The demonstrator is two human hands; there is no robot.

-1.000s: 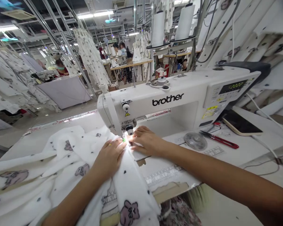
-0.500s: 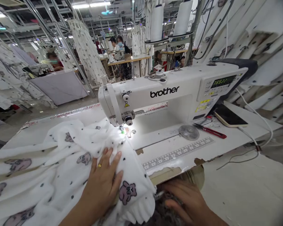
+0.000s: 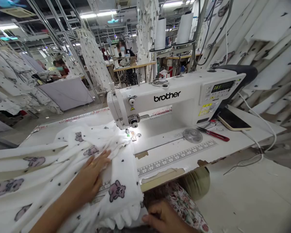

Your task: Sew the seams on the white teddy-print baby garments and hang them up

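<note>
White plush fabric (image 3: 70,168) printed with bears and dots is spread over the sewing machine's bed, its inner edge under the lit presser foot (image 3: 127,132). My left hand (image 3: 93,171) lies on the gathered fabric left of the foot, fingers stretched out and thumb apart. Below the table's front edge, my right hand (image 3: 163,215) pinches the ruffled lower edge of the fabric between thumb and fingers. Above the work stands the white Brother sewing machine (image 3: 167,94), with its display lit.
Right of the needle are a printed ruler strip (image 3: 177,158), a clear round disc (image 3: 192,135), red thread snips (image 3: 214,134) and a phone (image 3: 234,119) on a cable. Thread cones (image 3: 160,34) stand behind. Co-workers sit at machines farther back, among hanging fabric.
My left hand has slid left and its fingers have drawn closer together. My right hand has come left and down to the fabric's edge. The fabric's front part has shifted left, baring some ruler.
</note>
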